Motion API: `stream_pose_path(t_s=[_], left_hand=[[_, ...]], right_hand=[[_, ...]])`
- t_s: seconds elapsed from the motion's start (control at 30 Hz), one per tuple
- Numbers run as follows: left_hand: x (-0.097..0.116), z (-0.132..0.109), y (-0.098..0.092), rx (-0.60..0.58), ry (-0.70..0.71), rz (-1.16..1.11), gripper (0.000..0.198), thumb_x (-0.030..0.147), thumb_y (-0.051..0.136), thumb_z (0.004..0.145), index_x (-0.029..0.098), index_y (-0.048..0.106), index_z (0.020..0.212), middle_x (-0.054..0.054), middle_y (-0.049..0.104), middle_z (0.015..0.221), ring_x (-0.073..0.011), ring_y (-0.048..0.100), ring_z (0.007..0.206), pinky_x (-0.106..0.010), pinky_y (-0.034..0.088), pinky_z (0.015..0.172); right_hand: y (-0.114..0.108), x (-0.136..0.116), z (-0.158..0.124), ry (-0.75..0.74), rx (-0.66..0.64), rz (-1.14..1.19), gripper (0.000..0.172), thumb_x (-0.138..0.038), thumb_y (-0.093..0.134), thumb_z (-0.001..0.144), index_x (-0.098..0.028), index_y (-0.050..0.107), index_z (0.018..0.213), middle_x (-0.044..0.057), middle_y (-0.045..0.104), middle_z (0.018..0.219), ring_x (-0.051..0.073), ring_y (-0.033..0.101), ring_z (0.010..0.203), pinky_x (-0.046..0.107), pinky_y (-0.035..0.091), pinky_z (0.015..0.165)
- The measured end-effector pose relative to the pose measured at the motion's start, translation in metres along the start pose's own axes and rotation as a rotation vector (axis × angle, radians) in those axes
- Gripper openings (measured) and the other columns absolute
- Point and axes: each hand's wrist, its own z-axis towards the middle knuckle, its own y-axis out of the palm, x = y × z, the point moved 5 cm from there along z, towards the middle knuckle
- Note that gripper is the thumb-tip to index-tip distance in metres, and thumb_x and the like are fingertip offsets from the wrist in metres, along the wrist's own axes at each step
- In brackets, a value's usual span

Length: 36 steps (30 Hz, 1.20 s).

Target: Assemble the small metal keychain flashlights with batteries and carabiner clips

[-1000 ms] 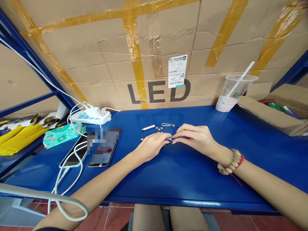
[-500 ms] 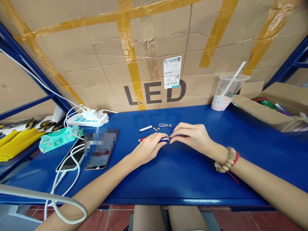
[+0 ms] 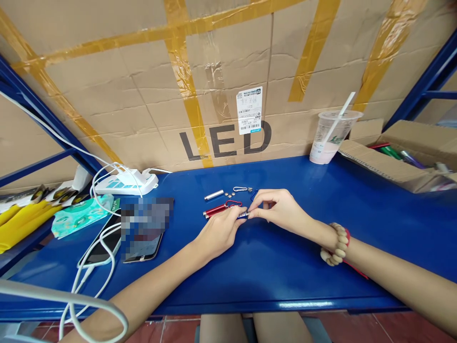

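My left hand (image 3: 220, 232) is closed around a small blue flashlight (image 3: 243, 215), whose end sticks out past the fingertips. Thumb and forefinger of my right hand (image 3: 276, 208) pinch at that end; what exactly lies between them is mostly hidden. Touching or just behind the right fingers is a blue carabiner clip (image 3: 253, 194). A red flashlight (image 3: 215, 210) with a red clip lies beyond my left hand. Farther back are a silver tube (image 3: 213, 195), several button cells (image 3: 229, 195) and a silver carabiner (image 3: 240, 189) with a small metal piece beside it.
On the left of the blue table (image 3: 285, 271) lie two phones, one (image 3: 144, 247) partly blurred, a tissue pack (image 3: 80, 215), white cables and a power strip (image 3: 114, 185). A plastic cup (image 3: 323, 143) and an open carton (image 3: 378, 164) stand at the right. A large cardboard box (image 3: 143, 105) closes off the back.
My left hand has shifted slightly down and left in view, showing more of the red flashlight. My right fingers are now closer against the blue flashlight's end. The view has shifted slightly.
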Motion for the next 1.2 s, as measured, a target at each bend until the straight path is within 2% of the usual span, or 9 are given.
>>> stream_pose_path(t_s=[0.1,0.23,0.5,0.7,0.8,0.93,1.03,1.2], left_hand=[[0.003,-0.001,-0.003,0.092,0.069,0.069,0.02,0.021,0.034,0.092,0.017,0.048,0.106,-0.009,0.067,0.099,-0.0199,0.065,0.09,-0.029,0.053,0.074],[0.005,-0.001,-0.005,0.139,0.126,0.113,0.021,0.022,0.033,0.093,0.016,0.049,0.106,-0.009,0.068,0.097,-0.0196,0.066,0.088,-0.029,0.054,0.074],[0.002,0.005,-0.004,-0.001,-0.036,-0.008,0.019,0.023,0.037,0.093,0.019,0.048,0.107,-0.007,0.066,0.101,-0.018,0.065,0.088,-0.027,0.051,0.073],[0.0,0.005,-0.003,-0.009,-0.078,-0.032,0.02,0.024,0.037,0.093,0.02,0.048,0.109,-0.006,0.065,0.104,-0.0179,0.063,0.092,-0.027,0.05,0.075],[-0.003,0.005,-0.003,0.011,-0.126,-0.028,0.019,0.024,0.038,0.092,0.02,0.049,0.107,-0.006,0.065,0.1,-0.0187,0.063,0.088,-0.028,0.049,0.075],[-0.012,0.006,-0.006,0.085,-0.266,-0.187,0.018,0.028,0.039,0.091,0.02,0.05,0.103,-0.002,0.065,0.083,-0.0147,0.063,0.073,-0.024,0.047,0.068],[-0.017,0.006,-0.008,0.154,-0.358,-0.34,0.019,0.031,0.039,0.091,0.02,0.051,0.099,0.0,0.061,0.074,-0.0125,0.059,0.069,-0.022,0.045,0.063],[-0.018,0.006,-0.013,0.235,-0.466,-0.512,0.013,0.032,0.046,0.087,0.019,0.048,0.088,0.003,0.055,0.069,-0.0098,0.054,0.064,-0.019,0.04,0.057]], right_hand=[[0.002,0.0,0.001,0.112,-0.018,0.106,0.027,-0.043,0.07,0.066,-0.017,0.069,0.064,0.0,0.064,0.062,0.006,0.045,0.04,0.021,0.034,0.041],[0.006,0.001,0.001,0.2,-0.091,0.22,0.024,-0.038,0.071,0.066,-0.014,0.068,0.063,-0.002,0.06,0.049,0.005,0.043,0.033,0.02,0.033,0.037],[0.005,0.008,0.005,0.172,-0.127,0.218,0.024,-0.039,0.069,0.068,-0.015,0.069,0.069,-0.001,0.064,0.056,0.006,0.047,0.037,0.019,0.037,0.039],[0.002,0.01,0.008,0.115,-0.129,0.172,0.031,-0.046,0.068,0.068,-0.015,0.069,0.072,0.0,0.065,0.061,0.006,0.047,0.039,0.02,0.037,0.04],[-0.008,0.013,0.009,0.088,-0.067,0.025,0.032,-0.049,0.067,0.069,-0.018,0.069,0.076,0.0,0.067,0.067,0.007,0.05,0.043,0.02,0.038,0.043],[-0.024,0.013,0.01,-0.028,0.047,-0.44,0.022,-0.045,0.063,0.075,-0.025,0.069,0.081,-0.001,0.067,0.085,0.008,0.056,0.055,0.02,0.035,0.047],[-0.024,0.017,0.01,-0.052,-0.001,-0.649,0.02,-0.043,0.061,0.079,-0.027,0.069,0.088,-0.001,0.065,0.097,0.008,0.057,0.057,0.021,0.033,0.046],[-0.014,0.023,0.007,-0.077,-0.118,-0.714,0.021,-0.042,0.057,0.082,-0.028,0.069,0.09,-0.001,0.062,0.104,0.008,0.06,0.06,0.022,0.037,0.051]])
